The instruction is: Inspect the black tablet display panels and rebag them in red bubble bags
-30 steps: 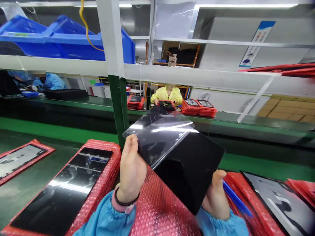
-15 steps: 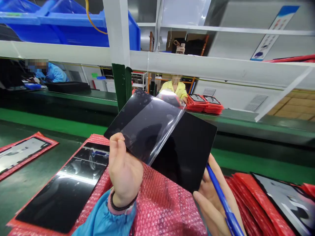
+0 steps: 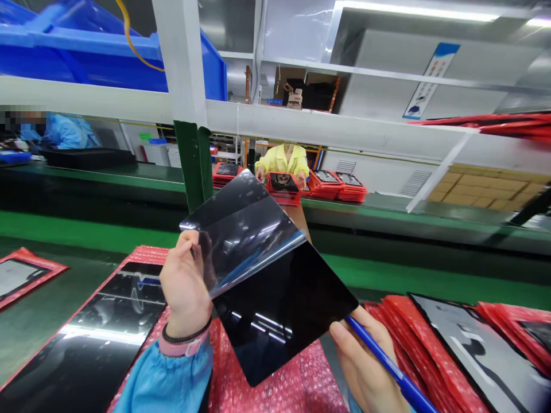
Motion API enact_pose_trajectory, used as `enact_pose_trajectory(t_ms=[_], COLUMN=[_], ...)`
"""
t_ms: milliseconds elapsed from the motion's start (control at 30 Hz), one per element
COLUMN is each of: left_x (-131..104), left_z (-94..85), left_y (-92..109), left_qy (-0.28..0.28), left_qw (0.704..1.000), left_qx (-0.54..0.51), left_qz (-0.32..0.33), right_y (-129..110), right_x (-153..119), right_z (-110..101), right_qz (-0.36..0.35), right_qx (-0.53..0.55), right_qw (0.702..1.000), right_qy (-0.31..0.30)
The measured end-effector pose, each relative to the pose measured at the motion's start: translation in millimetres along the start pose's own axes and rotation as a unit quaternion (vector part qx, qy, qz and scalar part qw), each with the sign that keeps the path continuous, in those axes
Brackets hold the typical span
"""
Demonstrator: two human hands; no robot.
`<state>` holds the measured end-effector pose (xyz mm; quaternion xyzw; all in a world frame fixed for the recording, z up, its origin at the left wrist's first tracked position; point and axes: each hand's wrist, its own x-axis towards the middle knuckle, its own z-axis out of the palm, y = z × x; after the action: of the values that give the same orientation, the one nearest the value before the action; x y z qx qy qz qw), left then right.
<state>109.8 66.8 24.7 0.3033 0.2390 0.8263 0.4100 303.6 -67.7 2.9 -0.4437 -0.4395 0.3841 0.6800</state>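
Note:
A glossy black screen panel (image 3: pixel 284 310) is held up tilted in front of me. Clear protective film (image 3: pixel 245 223) covers its upper left part, with a bright curled fold running across the middle. My left hand (image 3: pixel 185 281) pinches the film at the left edge. My right hand (image 3: pixel 365 355) grips the panel's right corner between thumb and fingers, and a blue pen (image 3: pixel 387 361) is tucked in the same hand. Beneath the panel lies red bubble wrap (image 3: pixel 297 384). Another black screen panel (image 3: pixel 94 332) rests on red wrap left of my left hand.
Red bubble-wrap sleeves (image 3: pixel 400 327) with a grey-backed panel (image 3: pixel 469 350) lie at right. At far left is another wrapped panel (image 3: pixel 17 275). Across the line, a person in yellow (image 3: pixel 282 158) works by red stacks (image 3: pixel 327 186). Blue bins (image 3: pixel 86 57) sit on a shelf above.
The panel has turned and come lower, its bare part now showing larger. My left hand has shifted left with the film edge; the fold now lies flatter across the panel. The view has swung right.

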Motion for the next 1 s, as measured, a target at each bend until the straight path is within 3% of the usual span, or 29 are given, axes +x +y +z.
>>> enact_pose_trajectory(t_ms=[200,400,667,733,867,1000], left_x=[5,2,-21,-28,-34,-33], left_z=[-2.9,3.2,6.3,6.1,4.3,4.8], left_y=[5,7,8,7,6,7], left_qy=[-0.016,-0.054,-0.177,-0.216,-0.244,-0.229], left_qw=[1.000,0.994,0.980,0.970,0.965,0.971], left_qx=[-0.001,-0.053,-0.027,-0.014,0.005,0.033], left_qz=[0.005,-0.084,-0.089,-0.106,-0.097,-0.056], right_y=[2,-2,-8,-12,-17,-11], right_x=[-3,-3,-8,-5,2,3], right_z=[-9,-17,-8,-7,-10,-15], right_qz=[-0.019,-0.009,0.043,0.022,-0.003,0.004], right_qx=[-0.060,-0.100,-0.115,-0.121,-0.135,-0.146], right_qw=[0.998,0.995,0.989,0.991,0.983,0.980], right_qy=[0.007,0.008,0.085,0.051,-0.127,-0.135])
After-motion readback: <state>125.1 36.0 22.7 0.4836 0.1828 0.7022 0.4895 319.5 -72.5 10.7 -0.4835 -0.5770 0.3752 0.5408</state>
